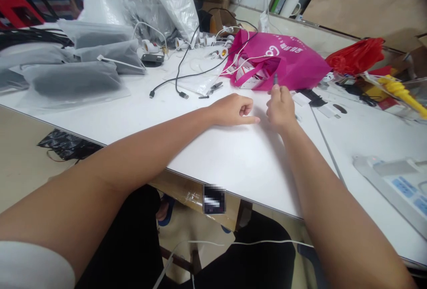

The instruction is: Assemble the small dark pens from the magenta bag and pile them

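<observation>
My left hand (233, 110) rests on the white table (233, 155), its fingers curled in and its thumb stretched out to the right. Nothing shows in it. Just to its right, my right hand (282, 107) is closed round a slim dark grey stick-like tool (275, 79), whose end sticks up above the fist; the lower part is hidden. Behind the right hand lies a magenta bag (293, 59) on its side, with white boxes (250, 77) at its mouth. Small dark metal pieces (215, 88) lie beyond my left hand.
A black USB cable (178, 75) loops across the table. Frosted zip bags (73, 79) are piled at left, with white lamp holders (182, 44) farther back. A red plastic bag (356, 55) and a yellow object (400, 91) are at right, above a grey-white device (393, 186).
</observation>
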